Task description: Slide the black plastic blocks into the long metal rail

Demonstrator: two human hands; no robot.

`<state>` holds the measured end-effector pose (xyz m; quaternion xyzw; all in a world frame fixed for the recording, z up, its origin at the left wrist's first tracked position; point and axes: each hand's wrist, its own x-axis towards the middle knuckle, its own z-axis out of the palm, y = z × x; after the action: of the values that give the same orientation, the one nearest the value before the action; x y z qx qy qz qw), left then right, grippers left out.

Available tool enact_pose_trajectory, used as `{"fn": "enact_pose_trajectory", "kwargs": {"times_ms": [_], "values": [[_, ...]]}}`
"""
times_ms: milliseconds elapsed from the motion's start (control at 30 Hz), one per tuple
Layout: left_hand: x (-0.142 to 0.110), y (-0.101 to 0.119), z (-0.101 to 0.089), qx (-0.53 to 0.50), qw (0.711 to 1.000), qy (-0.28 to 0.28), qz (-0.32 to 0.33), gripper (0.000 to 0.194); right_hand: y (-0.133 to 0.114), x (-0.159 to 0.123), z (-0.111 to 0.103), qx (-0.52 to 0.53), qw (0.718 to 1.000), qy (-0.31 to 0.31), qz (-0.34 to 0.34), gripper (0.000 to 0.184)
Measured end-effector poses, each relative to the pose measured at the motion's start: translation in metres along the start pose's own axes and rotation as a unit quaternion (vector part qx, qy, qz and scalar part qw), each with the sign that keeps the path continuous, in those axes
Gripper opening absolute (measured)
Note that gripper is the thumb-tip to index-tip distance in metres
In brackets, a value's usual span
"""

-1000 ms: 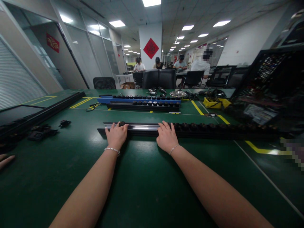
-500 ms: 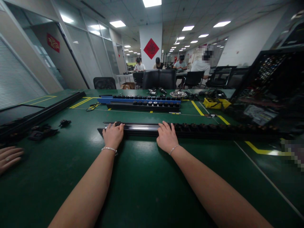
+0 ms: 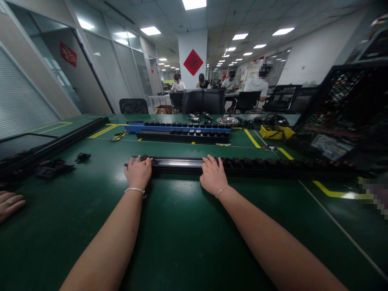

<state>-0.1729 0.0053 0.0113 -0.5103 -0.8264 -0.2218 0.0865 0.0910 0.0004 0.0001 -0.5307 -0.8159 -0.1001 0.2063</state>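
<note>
A long black rail (image 3: pixel 178 163) with a shiny silver channel lies across the green table before me. Near its left end, my left hand (image 3: pixel 138 173) curls over the rail with its fingers round a small black module (image 3: pixel 145 157), mostly hidden by the fingers. My right hand (image 3: pixel 213 174) grips the rail about midway, beside the first piece of a row of black modules (image 3: pixel 257 161) running off to the right. Between my hands the channel shows bare.
Behind lie a blue rail (image 3: pixel 178 128) and a shorter black rail (image 3: pixel 182 137), both carrying modules. Loose black parts (image 3: pixel 54 168) sit at the left, near another person's hand (image 3: pixel 10 204). A yellow tray (image 3: pixel 275 131) and a metal dish (image 3: pixel 227 120) stand farther back.
My left hand has slid leftward along the rail with the small black module. My right hand has stayed put. The other person's hand has come further into view at the left.
</note>
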Motion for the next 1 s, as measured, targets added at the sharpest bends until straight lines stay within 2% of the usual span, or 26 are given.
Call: {"fn": "enact_pose_trajectory", "kwargs": {"times_ms": [167,433,1000], "values": [[-0.001,-0.003,-0.002,-0.031,0.999,0.002,-0.043,0.045,0.0,0.0,-0.001,0.0,1.0,0.0,0.0,0.038],[0.006,-0.012,-0.003,-0.053,0.994,-0.025,-0.088,0.048,0.0,0.0,-0.002,0.001,1.0,-0.004,0.0,0.039],[0.01,-0.021,0.003,0.024,0.999,0.01,-0.04,0.052,-0.001,0.0,-0.001,-0.006,1.0,-0.003,0.0,0.039]]}}
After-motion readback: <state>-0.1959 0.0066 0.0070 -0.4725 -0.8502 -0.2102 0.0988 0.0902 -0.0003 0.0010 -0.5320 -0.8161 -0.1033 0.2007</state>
